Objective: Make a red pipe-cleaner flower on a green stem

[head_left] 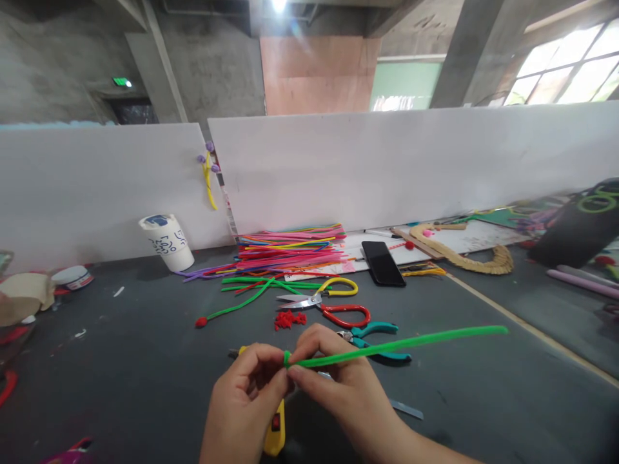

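Note:
A long green pipe cleaner (416,341) stretches to the right from between my two hands. Its left end is bent into a small coil or loop, pinched by the fingertips of my left hand (249,399). My right hand (341,380) is closed on the same stem just beside the bend. Under and behind my hands lie a yellow-handled tool (275,435) and teal-handled pliers (374,330). Scissors (345,316) with one yellow and one red handle rest beyond, next to small red pieces (289,319).
Colourful pipe cleaners (290,251) are piled by the white partition (362,174). Nearby are a black phone (383,263), a white cup (169,245), and a red-tipped green stem (236,308). A metal strip (407,409) lies right of my hands.

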`<state>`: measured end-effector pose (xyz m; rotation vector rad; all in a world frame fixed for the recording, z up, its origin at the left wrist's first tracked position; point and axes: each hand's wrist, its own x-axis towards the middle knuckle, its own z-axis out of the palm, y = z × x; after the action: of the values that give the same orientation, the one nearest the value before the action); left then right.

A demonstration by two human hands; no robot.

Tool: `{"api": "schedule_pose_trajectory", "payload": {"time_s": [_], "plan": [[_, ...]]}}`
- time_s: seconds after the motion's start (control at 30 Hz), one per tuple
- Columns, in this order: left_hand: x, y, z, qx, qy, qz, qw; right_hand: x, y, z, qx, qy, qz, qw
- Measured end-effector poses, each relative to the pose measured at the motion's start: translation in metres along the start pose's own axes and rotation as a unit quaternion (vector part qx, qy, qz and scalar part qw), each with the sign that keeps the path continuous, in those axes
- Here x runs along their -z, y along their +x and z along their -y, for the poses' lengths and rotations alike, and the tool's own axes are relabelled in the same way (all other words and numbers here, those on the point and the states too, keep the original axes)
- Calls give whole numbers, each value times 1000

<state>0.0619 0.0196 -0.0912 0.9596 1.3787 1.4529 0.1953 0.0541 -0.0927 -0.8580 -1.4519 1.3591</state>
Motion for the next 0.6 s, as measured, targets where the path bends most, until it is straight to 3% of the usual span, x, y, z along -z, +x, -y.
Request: {"api": "schedule_pose_trajectory", "payload": {"time_s": [0.17, 0.3, 0.4, 0.6], "plan": [[0, 0, 2, 52, -63, 35, 996, -1, 0, 2, -36, 70, 39, 996], [-6, -1, 5, 119, -154, 27, 981, -4, 2, 2, -97, 154, 12, 983], [-10, -2, 3, 144, -184, 21, 972, -3, 2, 2, -117, 151, -13, 982], [-10, -3, -5, 177, -238, 35, 954, -2, 2, -1, -172, 210, 24, 962]]}}
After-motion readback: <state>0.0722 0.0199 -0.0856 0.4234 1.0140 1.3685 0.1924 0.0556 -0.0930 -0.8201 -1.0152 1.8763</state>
